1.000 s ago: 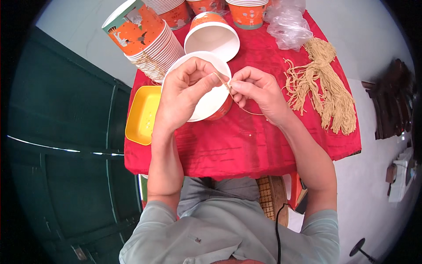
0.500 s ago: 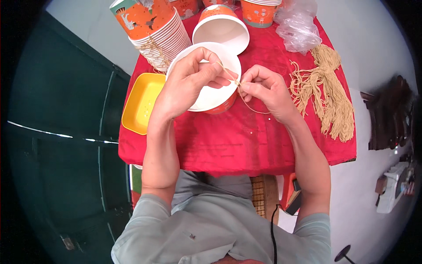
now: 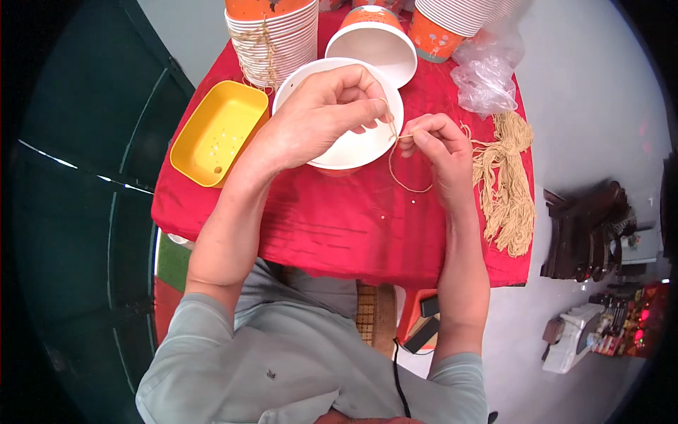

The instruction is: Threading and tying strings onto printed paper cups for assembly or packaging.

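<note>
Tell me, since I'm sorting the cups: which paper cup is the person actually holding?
The white-lined cup under the left hand, nearest the person. The other single cup lies untouched behind it, and the stacks stand farther back.

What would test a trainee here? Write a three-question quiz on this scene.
1. True or false: both hands pinch one string.
2. What lies nearest the right hand: A) yellow tray B) bundle of strings C) stack of cups?
3. Fill in: the left hand is over a white ____.

Key: 1 true; 2 B, the bundle of strings; 3 bowl.
</note>
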A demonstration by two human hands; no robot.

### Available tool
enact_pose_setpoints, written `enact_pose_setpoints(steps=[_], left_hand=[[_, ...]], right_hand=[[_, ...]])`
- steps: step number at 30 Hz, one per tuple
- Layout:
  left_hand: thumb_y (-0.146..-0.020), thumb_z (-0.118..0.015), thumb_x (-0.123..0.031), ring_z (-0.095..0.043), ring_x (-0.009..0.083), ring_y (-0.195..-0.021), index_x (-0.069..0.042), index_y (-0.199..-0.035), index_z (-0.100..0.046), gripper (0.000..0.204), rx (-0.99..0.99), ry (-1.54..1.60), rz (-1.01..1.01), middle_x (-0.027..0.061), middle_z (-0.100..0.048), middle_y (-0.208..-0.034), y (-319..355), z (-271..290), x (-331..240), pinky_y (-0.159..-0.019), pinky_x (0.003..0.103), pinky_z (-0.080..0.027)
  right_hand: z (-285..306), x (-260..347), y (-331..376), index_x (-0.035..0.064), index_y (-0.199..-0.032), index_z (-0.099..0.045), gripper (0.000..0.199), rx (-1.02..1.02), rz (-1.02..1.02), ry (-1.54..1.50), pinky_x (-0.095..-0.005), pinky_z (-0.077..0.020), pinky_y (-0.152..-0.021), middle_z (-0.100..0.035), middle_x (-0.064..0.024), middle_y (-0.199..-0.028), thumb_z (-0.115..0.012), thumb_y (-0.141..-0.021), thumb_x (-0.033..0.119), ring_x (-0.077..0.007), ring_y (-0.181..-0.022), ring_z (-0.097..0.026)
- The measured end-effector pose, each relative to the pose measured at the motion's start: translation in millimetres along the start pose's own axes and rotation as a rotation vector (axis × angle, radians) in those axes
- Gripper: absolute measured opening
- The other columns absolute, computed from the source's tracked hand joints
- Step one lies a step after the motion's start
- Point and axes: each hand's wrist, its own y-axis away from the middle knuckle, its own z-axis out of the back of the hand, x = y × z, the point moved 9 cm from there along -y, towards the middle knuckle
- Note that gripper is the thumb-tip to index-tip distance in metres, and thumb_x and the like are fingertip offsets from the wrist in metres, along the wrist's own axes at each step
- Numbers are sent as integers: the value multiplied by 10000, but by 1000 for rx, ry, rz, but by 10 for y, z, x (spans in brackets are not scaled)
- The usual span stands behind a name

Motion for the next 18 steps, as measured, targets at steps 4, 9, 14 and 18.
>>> enact_pose_setpoints(steps=[4,9,14,18], left_hand=[[-1084,-716,-231,-688,64,-845,-46,-1090,-710,185,-15,-19,-40,1,-736,-955,13,-63,-54,-777,239,-566],[-1083,-717,-206,-674,49,-826,-43,-1102,-714,164,49,116,-33,-12,-722,-926,32,-157,-84,-760,223,-553],[-1081,-722,-205,-680,50,-813,-45,-1114,-714,163,103,264,-41,-10,-722,-887,21,-196,-121,-756,217,-551],[-1087,-707,-225,-687,66,-782,-52,-1110,-699,175,82,289,-13,9,-724,-850,-24,-167,-162,-756,215,-550]], right_hand=[[17,42,25,12,-1117,-724,107,-36,70,41,-279,-598,-831,-768,-70,-1056,-721,-1057,100,-110,-931,-724],[-54,102,42,12,-1107,-718,82,-44,153,67,-267,-583,-832,-752,-79,-1153,-717,-1055,75,-101,-970,-710],[-179,276,64,14,-1065,-696,37,-56,310,223,-289,-553,-936,-725,-105,-1255,-685,-1030,16,-124,-1089,-684],[-145,243,44,14,-1009,-660,25,-30,283,303,-354,-534,-1029,-734,-122,-1228,-682,-996,13,-199,-1125,-694]])
